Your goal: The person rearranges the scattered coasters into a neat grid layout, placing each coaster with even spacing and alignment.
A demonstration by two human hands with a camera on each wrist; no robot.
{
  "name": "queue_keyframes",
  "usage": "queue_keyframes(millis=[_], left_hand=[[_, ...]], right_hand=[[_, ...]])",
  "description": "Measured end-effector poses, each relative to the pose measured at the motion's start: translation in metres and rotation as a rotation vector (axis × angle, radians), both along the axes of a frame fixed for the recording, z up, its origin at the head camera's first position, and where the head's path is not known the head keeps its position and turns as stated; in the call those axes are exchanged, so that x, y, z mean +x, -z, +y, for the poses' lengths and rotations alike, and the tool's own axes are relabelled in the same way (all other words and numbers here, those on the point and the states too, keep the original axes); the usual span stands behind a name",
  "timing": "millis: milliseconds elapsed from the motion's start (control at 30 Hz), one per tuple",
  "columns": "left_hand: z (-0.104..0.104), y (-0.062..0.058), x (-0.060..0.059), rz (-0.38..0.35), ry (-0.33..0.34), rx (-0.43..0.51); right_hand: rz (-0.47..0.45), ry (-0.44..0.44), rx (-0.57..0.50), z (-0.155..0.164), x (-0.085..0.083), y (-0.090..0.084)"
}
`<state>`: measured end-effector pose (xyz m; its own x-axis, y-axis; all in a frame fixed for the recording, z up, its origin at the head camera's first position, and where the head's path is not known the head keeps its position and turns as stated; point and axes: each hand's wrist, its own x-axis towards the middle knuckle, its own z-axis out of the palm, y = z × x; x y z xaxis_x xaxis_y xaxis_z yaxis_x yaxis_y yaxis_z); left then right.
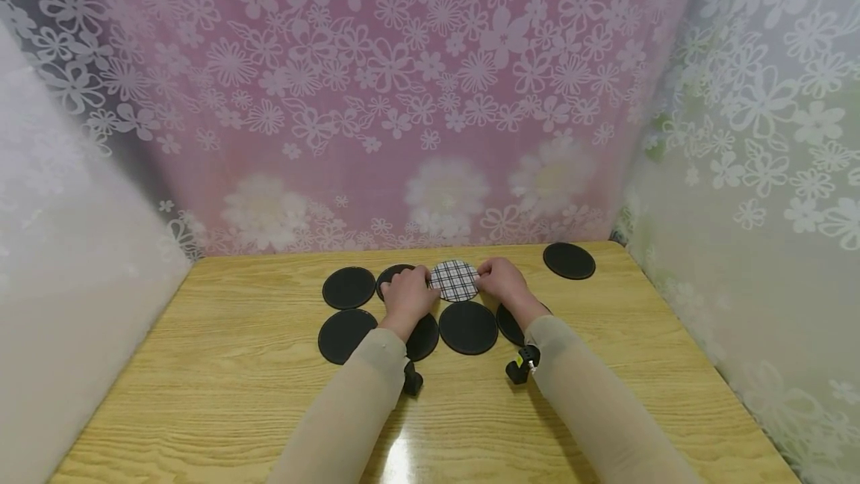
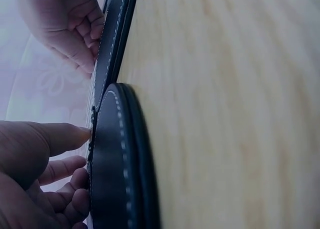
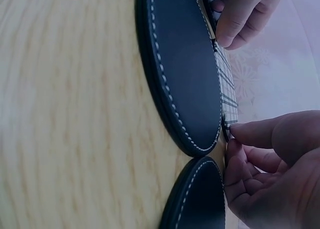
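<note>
A round coaster (image 1: 454, 280) with a white-and-black checked face lies in the back row, between both hands. My left hand (image 1: 407, 294) holds its left edge, thumb and fingertips at the rim, and partly covers a black coaster (image 1: 391, 275) beside it. On the opposite edge, my right hand (image 1: 502, 281) pinches the rim, with the other fingers curled below the thumb in the right wrist view. Just in front lies a black coaster (image 1: 468, 328) with pale stitching round its border. Another black coaster (image 1: 508, 327) is partly hidden under the right wrist.
Further black coasters lie on the wooden table (image 1: 201, 364): one back left (image 1: 349, 288), one front left (image 1: 346, 335), and one under the left wrist (image 1: 424, 338). A separate black coaster (image 1: 569, 261) sits near the back right corner. Floral curtains (image 1: 430, 95) enclose three sides.
</note>
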<state>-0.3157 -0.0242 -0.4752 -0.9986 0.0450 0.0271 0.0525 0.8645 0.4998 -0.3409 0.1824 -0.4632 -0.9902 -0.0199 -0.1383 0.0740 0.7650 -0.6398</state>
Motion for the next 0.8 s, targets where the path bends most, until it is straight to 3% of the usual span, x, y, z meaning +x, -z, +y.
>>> queue_keyframes(millis=[367, 800], left_hand=[[-0.0003, -0.0005, 0.0, -0.005, 0.012, -0.009], [0.0012, -0.0025, 0.0015, -0.015, 0.0, -0.008]], right_hand=[[-0.02, -0.013, 0.005, 0.0002, 0.001, -0.0026], [0.02, -0.054, 0.068, -0.0001, -0.0008, -0.0026]])
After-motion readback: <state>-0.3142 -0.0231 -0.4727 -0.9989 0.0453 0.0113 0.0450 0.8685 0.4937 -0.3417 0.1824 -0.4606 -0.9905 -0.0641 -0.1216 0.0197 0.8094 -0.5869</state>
